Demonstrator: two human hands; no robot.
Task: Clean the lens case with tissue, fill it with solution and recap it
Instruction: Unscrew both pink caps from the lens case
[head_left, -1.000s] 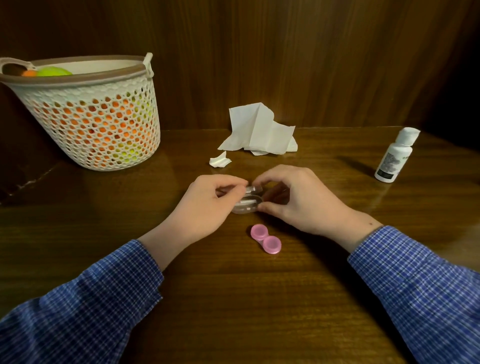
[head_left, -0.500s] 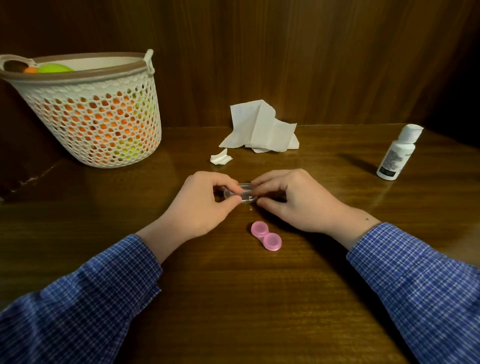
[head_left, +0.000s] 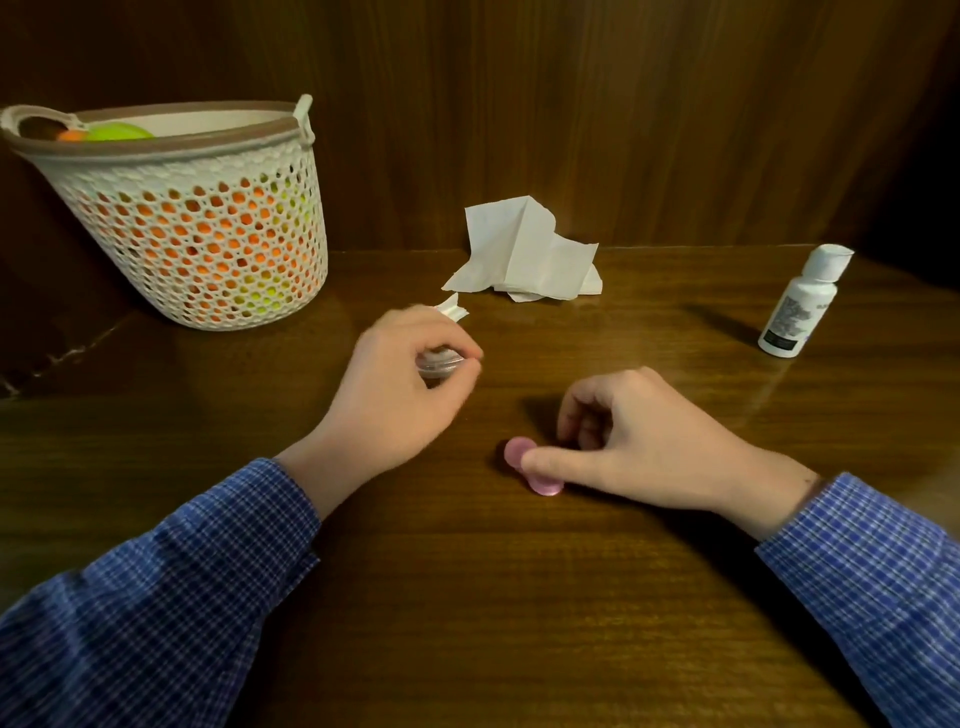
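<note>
My left hand (head_left: 400, 384) has its grip closed on the clear lens case (head_left: 439, 362), held just above the table (head_left: 467, 597). My right hand (head_left: 631, 441) pinches the pink caps (head_left: 524, 465) on the table. The solution bottle (head_left: 800, 306) stands far right; the tissue (head_left: 524, 254) lies behind.

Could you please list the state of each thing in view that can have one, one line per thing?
Clear lens case: uncapped, held above the table in the left hand.
Pink caps: off the case, on the table, pinched by the right hand.
Solution bottle: upright, cap on, untouched.
Tissue: crumpled, lying on the table.
Torn tissue scrap: loose behind the left hand.
Mesh basket: upright, filled with orange and green items.
</note>
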